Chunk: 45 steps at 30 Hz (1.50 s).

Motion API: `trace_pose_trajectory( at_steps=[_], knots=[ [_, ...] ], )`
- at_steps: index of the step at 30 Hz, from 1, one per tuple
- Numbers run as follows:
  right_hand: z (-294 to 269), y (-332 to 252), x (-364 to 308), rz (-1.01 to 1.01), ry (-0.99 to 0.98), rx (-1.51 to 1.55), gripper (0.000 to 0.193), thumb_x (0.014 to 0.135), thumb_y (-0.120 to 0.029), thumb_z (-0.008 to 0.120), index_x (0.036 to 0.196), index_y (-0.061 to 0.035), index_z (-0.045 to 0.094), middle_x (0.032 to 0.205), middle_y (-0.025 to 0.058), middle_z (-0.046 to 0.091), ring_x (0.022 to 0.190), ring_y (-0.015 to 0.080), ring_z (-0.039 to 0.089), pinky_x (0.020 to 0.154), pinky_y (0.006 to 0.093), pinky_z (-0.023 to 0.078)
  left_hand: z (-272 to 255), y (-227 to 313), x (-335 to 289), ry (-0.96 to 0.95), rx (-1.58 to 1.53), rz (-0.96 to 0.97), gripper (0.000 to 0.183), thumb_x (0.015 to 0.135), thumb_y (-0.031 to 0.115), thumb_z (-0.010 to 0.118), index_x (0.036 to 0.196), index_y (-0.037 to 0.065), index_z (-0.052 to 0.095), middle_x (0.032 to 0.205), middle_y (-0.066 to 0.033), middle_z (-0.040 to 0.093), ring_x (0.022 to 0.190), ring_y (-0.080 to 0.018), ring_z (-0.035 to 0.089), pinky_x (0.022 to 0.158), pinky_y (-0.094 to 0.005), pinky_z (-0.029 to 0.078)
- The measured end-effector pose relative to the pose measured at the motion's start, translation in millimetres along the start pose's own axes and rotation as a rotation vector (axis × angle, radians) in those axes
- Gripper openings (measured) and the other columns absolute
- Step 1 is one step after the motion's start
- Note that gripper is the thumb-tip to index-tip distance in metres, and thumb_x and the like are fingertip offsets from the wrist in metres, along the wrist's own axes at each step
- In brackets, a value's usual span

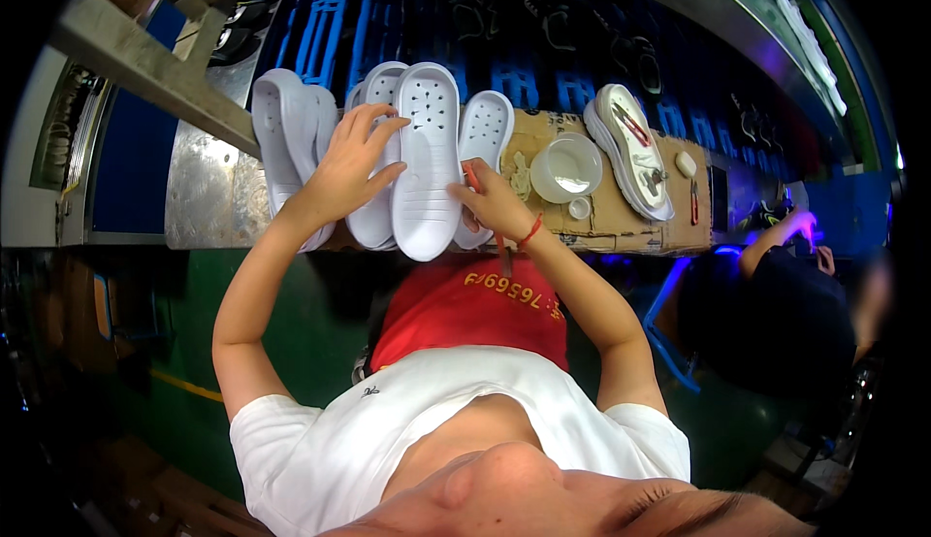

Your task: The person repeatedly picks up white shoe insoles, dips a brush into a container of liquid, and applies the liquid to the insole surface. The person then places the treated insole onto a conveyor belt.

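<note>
A white shoe sole [427, 163] with small holes in its upper part stands in front of me, its heel end toward me. My left hand [351, 163] has its fingers spread at the left edge of this sole. My right hand [497, 202] is closed on a slim orange-handled tool [472, 176], beside the sole's right edge; the tool's kind is hard to make out. More white soles stand close by: one on the right [485, 125], others behind my left hand, and a pair at the left [281, 139].
On the cardboard [621, 236] to the right are a clear plastic tub [566, 168], a small white cap [579, 208], a sole with tools in it [630, 139] and red-handled pliers [694, 202]. A dark conveyor [543, 23] runs behind. Another person [766, 314] sits at the right.
</note>
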State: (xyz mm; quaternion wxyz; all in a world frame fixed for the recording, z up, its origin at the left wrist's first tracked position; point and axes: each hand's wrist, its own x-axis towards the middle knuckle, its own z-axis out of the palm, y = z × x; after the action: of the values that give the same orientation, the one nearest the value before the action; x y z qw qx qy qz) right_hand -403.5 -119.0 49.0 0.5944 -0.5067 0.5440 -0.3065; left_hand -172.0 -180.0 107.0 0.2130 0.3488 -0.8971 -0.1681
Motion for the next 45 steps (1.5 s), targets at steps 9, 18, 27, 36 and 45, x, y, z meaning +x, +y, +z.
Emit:
trace_pose_trajectory(
  at_steps=[9, 18, 27, 36, 45],
  knots=[
    [-38, 15, -29, 0.037, 0.035, -0.02, 0.03, 0.093, -0.018, 0.059, 0.111, 0.0053, 0.051, 0.072, 0.0067, 0.06, 0.046, 0.0109, 0.055, 0.042, 0.026, 0.041, 43, 15, 14, -0.093, 0.32, 0.136, 0.065, 0.073, 0.004, 0.066, 0.134, 0.015, 0.047, 0.14, -0.0124, 0.038, 0.134, -0.0337, 0.032, 0.112, -0.0554, 0.02],
    [-104, -33, -96, -0.183, 0.34, 0.101, 0.065, 0.103, -0.05, 0.026, 0.078, -0.0001, 0.058, 0.093, 0.0101, 0.059, 0.057, 0.011, 0.053, 0.048, 0.0226, 0.04, 3, 3, 60, -0.233, 0.369, 0.275, 0.067, 0.061, -0.011, 0.057, 0.122, 0.017, 0.057, 0.144, -0.0083, 0.037, 0.139, -0.0318, 0.027, 0.116, -0.0551, 0.011],
    [-170, -28, -101, -0.31, 0.623, -0.06, 0.082, 0.1, -0.06, 0.016, 0.081, 0.0024, 0.066, 0.06, 0.0014, 0.056, 0.056, 0.006, 0.049, 0.052, 0.0193, 0.035, 2, -11, 62, -0.485, 0.643, 0.56, 0.026, 0.066, 0.006, 0.066, 0.089, 0.017, 0.071, 0.125, -0.0045, 0.055, 0.134, -0.026, 0.038, 0.119, -0.0516, 0.018],
    [-187, 0, -83, -0.286, 0.612, -0.057, 0.025, 0.09, -0.024, 0.067, 0.094, 0.0008, 0.072, 0.072, 0.0018, 0.066, 0.062, 0.0052, 0.057, 0.054, 0.0178, 0.041, -52, 13, 81, -0.336, 0.321, 0.43, 0.031, 0.077, 0.006, 0.061, 0.107, 0.01, 0.062, 0.098, -0.0064, 0.062, 0.111, -0.0225, 0.057, 0.112, -0.0499, 0.029],
    [-183, 10, -71, -0.282, 0.63, -0.135, 0.025, 0.092, -0.023, 0.063, 0.093, 0.0008, 0.072, 0.072, 0.0039, 0.07, 0.056, 0.0034, 0.053, 0.049, 0.0188, 0.042, -26, 31, 21, -0.113, -0.906, -0.661, 0.039, 0.095, 0.016, 0.057, 0.128, -0.005, 0.05, 0.117, -0.0111, 0.061, 0.103, -0.0172, 0.06, 0.092, -0.03, 0.046]
  ],
)
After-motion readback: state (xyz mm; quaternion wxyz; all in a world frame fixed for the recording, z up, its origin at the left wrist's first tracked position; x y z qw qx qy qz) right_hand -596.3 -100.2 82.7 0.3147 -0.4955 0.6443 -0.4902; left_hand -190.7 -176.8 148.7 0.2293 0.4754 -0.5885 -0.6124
